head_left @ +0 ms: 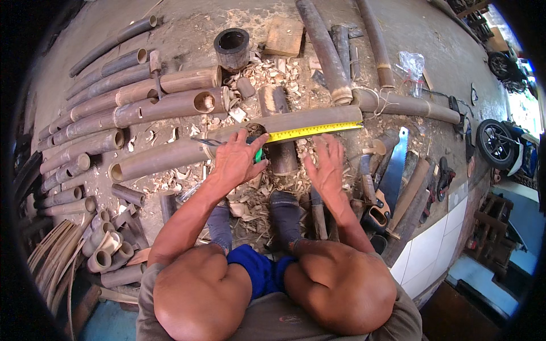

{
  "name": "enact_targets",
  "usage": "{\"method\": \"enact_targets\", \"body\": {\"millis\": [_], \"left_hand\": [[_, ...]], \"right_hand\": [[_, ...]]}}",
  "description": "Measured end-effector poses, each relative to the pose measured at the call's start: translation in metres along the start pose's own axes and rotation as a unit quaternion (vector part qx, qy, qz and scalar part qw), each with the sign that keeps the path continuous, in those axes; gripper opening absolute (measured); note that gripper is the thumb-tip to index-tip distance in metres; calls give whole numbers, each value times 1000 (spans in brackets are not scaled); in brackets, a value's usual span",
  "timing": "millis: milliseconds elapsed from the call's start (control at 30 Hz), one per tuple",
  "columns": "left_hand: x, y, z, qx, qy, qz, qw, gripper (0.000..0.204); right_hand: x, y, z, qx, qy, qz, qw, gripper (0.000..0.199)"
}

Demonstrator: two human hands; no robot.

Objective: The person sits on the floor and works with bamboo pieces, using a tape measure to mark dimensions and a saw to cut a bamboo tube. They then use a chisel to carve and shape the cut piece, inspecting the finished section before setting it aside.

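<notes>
A long brown bamboo tube point(199, 152) lies slantwise in front of me, resting across a short, thick bamboo piece point(282, 158). Along it runs the yellow blade of a tape measure point(313, 131), drawn out to the tube's right end. My left hand point(238, 158) grips the tape measure's green and black case against the tube, and the palm hides part of that case. Just below the blade, my right hand point(325, 165) is held with its fingers spread, holding nothing. A thin dark tool shows beside my left fingers; its kind is unclear.
Several bamboo tubes point(165, 108), some with cut holes, lie at the left, with a mallet point(154, 65) on them. A handsaw point(392, 176) lies at the right. Wood shavings point(281, 71) cover the floor. Farther off stand a hollow dark cylinder point(232, 48) and a wood block point(284, 37).
</notes>
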State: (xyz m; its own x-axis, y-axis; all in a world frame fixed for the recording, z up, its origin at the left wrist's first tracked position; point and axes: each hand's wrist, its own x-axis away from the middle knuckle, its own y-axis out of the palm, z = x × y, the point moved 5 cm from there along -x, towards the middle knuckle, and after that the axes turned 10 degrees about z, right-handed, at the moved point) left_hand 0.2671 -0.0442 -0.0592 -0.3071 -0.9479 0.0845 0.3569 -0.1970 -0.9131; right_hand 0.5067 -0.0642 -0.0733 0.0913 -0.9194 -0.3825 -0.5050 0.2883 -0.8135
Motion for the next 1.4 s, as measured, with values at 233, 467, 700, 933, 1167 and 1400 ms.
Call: {"method": "enact_targets", "body": {"millis": [233,467,700,933,1167,1400], "left_hand": [[-3,2,-2,-1,-7,-5,1000,69],[-2,4,-4,-8,-1,2,1000,68],[2,1,0,1,34,14,999,67],[25,22,17,105,90,-46,989,76],[46,52,15,103,70,-175,977,86],[1,18,9,54,53,142,987,72]], "right_hand": [[12,5,7,-43,51,-44,997,48],[-14,2,2,-48,40,-23,998,47],[-13,-2,11,-28,43,-9,999,51],[-16,-19,5,12,17,18,1000,53],[-10,-18,18,22,24,27,999,56],[34,37,49,-84,204,-175,960,67]]}}
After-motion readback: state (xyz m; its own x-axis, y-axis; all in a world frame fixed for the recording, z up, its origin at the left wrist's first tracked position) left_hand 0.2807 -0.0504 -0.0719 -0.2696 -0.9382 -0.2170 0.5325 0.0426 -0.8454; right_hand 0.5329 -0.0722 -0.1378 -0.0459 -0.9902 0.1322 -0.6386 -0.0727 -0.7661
